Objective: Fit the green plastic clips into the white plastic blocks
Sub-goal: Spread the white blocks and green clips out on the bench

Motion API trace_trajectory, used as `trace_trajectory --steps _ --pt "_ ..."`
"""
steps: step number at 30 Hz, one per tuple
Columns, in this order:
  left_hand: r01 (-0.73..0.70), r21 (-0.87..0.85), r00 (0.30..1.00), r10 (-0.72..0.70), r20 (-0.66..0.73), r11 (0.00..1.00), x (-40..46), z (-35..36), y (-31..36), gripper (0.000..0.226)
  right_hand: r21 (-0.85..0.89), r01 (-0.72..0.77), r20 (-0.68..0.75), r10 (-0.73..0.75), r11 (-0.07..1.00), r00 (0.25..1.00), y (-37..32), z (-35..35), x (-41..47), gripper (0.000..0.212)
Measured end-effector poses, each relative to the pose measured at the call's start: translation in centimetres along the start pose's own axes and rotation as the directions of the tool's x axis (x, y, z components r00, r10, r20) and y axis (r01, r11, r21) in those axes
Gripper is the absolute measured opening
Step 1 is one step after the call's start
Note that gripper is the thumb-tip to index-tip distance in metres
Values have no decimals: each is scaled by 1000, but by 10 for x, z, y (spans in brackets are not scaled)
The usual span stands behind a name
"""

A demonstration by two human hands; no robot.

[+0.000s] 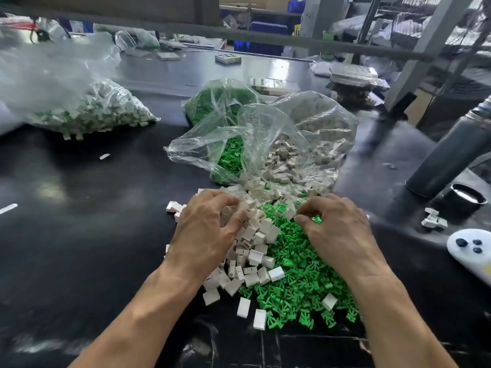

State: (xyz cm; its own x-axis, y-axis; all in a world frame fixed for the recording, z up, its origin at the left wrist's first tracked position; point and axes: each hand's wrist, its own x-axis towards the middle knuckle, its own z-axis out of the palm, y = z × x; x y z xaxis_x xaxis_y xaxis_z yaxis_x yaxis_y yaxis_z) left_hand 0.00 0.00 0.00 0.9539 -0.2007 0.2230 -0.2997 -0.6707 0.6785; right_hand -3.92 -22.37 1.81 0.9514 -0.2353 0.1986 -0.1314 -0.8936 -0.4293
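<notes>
A heap of white plastic blocks (252, 251) lies on the black table, with a heap of green plastic clips (300, 274) right beside it. My left hand (207, 229) rests on the white heap, fingers curled around some white blocks. My right hand (337, 229) lies on the green heap, its fingertips curled down among the clips; what they hold is hidden. Behind the heaps an open clear bag (265, 144) spills more white blocks and green clips.
A clear bag of assembled white-and-green pieces (87, 110) lies at the back left. A dark metal flask (451, 155) and its black cap (469, 199) stand at the right. A white controller (470, 248) and a few loose blocks (434, 221) lie near the right edge.
</notes>
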Motion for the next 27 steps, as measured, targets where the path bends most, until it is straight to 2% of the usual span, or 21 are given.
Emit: trace_trajectory --steps 3,7,13,18,20,23,25,27 --pt "-2 31 1000 2 -11 1000 4 2 1 42 -41 -41 40 42 998 998 4 0 0 17" --pt "-10 21 1000 11 -22 1000 3 6 4 32 -50 -49 71 53 998 996 2 4 0 24" --pt "-34 -10 996 33 -79 999 2 6 6 20 -14 -49 14 50 999 999 0 7 -1 9" --pt "-40 -36 992 35 -118 999 2 7 5 18 1 -56 -1 56 998 998 -3 8 -3 10" --pt "-20 -45 990 13 -141 999 5 3 1 29 -5 -49 -7 49 999 999 -4 8 -3 11" --pt "119 88 977 -101 -188 989 11 -7 -16 52 25 -36 -51 37 999 998 -7 8 -5 12" --pt "260 156 964 -246 -103 953 14 -11 -28 73 24 -30 -68 32 999 997 -8 6 -5 11" --pt "332 151 942 -335 -8 931 15 -9 -34 87 0 -24 -56 24 1000 998 -8 7 -5 11"
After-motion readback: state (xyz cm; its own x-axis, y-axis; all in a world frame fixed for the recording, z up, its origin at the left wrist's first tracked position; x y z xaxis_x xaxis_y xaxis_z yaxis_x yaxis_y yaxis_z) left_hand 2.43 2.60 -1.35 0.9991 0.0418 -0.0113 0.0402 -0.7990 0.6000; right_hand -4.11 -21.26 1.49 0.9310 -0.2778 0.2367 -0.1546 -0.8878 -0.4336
